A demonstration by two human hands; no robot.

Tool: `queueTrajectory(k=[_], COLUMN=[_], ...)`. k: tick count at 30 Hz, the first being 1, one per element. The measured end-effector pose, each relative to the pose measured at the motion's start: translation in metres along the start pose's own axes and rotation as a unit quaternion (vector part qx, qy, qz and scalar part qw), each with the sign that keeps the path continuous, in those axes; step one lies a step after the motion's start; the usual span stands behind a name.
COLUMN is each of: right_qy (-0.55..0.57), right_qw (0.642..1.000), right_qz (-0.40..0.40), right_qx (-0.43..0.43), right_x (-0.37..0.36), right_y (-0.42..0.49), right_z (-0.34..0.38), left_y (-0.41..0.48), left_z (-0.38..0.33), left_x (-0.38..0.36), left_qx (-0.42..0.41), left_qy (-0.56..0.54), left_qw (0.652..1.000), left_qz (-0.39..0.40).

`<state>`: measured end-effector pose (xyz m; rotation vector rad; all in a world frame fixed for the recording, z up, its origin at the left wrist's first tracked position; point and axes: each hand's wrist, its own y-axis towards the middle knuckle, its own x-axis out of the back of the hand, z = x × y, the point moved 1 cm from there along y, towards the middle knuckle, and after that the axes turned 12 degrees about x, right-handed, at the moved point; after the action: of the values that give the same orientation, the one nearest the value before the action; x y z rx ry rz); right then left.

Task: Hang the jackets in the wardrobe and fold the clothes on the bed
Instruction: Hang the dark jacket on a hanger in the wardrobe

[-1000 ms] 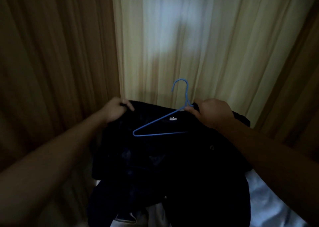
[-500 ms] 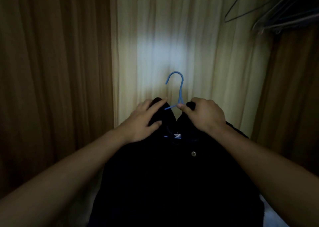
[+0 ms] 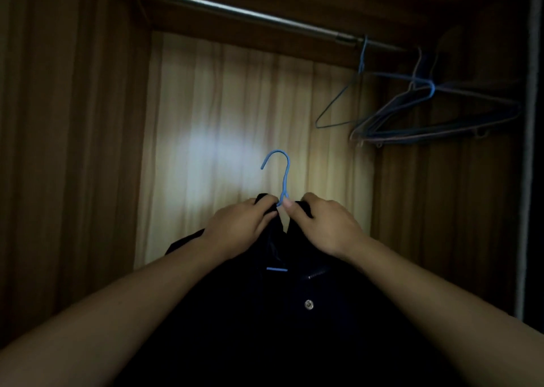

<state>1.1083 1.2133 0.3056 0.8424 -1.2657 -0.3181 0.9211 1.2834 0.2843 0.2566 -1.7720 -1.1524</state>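
Note:
A dark jacket [image 3: 282, 322] hangs on a blue wire hanger [image 3: 283, 177] in front of me inside the wardrobe. Only the hanger's hook and a short piece of its bar below the collar show. My left hand [image 3: 238, 230] grips the left side of the collar just below the hook. My right hand [image 3: 323, 227] pinches the collar's right side and the hanger's neck. A metal snap button shows on the jacket's front. The hook is well below the metal rail [image 3: 235, 11], which runs across the top.
Several bare wire hangers [image 3: 418, 113] hang bunched on the rail at the upper right. Wooden wardrobe walls close in on the left [image 3: 73, 151] and right. The pale back panel [image 3: 229, 116] carries a bright patch of light.
My left hand moved from the jacket's shoulder to the collar beside the hook. The jacket now covers the hanger. My view tilted up, bringing the rail and bare hangers into sight.

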Motion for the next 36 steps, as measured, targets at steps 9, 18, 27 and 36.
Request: queueTrajectory(k=[9, 18, 27, 36], right_qy=[-0.222, -0.294, -0.329, -0.369], right_qw=[0.974, 0.954, 0.938, 0.92], right_qz=[-0.017, -0.064, -0.11, -0.128], right_qx=[0.04, -0.006, -0.019, -0.014], right_x=[0.069, 0.117, 0.171, 0.208], right_y=[0.033, 0.094, 0.161, 0.212], right_z=[0.008, 0.013, -0.008, -0.046], left_y=[0.066, 0.142, 0.228, 0.314], left_z=[-0.024, -0.021, -0.023, -0.047], left_x=[0.044, 0.063, 0.053, 0.047], left_qx=[-0.027, -0.035, 0.037, 0.034], left_qy=[-0.099, -0.215, -0.307, -0.266], left_qw=[0.994, 0.976, 0.948, 0.954], left_qz=[-0.034, 0.005, -0.077, -0.133])
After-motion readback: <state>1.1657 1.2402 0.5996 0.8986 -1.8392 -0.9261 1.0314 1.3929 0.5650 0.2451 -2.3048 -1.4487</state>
